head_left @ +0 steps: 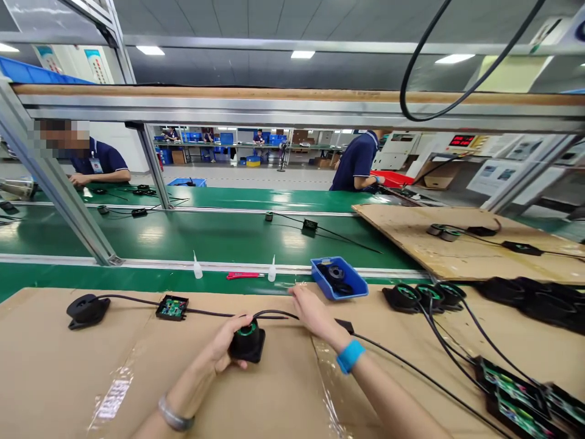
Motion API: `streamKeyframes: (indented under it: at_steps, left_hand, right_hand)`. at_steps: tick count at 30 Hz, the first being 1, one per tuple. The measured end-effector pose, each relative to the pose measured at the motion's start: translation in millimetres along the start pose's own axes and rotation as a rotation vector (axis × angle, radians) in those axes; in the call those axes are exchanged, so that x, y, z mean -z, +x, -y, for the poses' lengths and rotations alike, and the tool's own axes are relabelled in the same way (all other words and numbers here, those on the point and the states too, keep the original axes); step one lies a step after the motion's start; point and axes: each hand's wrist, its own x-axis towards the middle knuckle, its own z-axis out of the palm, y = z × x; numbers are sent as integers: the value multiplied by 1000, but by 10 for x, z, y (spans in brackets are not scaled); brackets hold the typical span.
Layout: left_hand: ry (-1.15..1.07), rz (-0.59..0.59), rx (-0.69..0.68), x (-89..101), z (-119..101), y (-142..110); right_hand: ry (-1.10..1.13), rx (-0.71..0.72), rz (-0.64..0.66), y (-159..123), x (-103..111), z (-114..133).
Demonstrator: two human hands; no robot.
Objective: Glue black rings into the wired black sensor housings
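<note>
My left hand (228, 344) is closed around a black round housing (247, 349) with a square base and a green ring inside its top. A black cable (274, 312) runs from it to the right, passing my right hand and reaching a black box (346, 327) partly hidden by the wrist. My right hand (311, 308) is over the cardboard's far edge, just left of a blue bin (340, 295) holding black ring-shaped parts (337, 272). Its fingers reach forward, close together; nothing shows in them.
A black base part (86, 311) is wired to an open box with a circuit board (172, 307) at left. Two white bottles (197, 268) and a red cutter (244, 275) lie beyond. More housings (429, 297) and boards (512, 387) are at right. A metal frame (292, 113) crosses above; people sit beyond.
</note>
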Motion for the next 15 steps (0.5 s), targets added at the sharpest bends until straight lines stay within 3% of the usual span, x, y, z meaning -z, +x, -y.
streamKeyframes:
  at_steps: [4, 7, 11, 15]
  left_hand:
    - [-51, -17, 15, 10, 10, 24]
    - [-94, 26, -6, 12, -18, -40]
    - [-74, 51, -148, 6, -14, -101]
    - [232, -27, -456, -35, 30, -109]
  right_hand:
    - [196, -31, -19, 562, -97, 170]
    - [394, -39, -36, 750, -103, 257]
    - [710, -62, -75, 555, 56, 357]
    - [1017, -106, -37, 25, 327, 443]
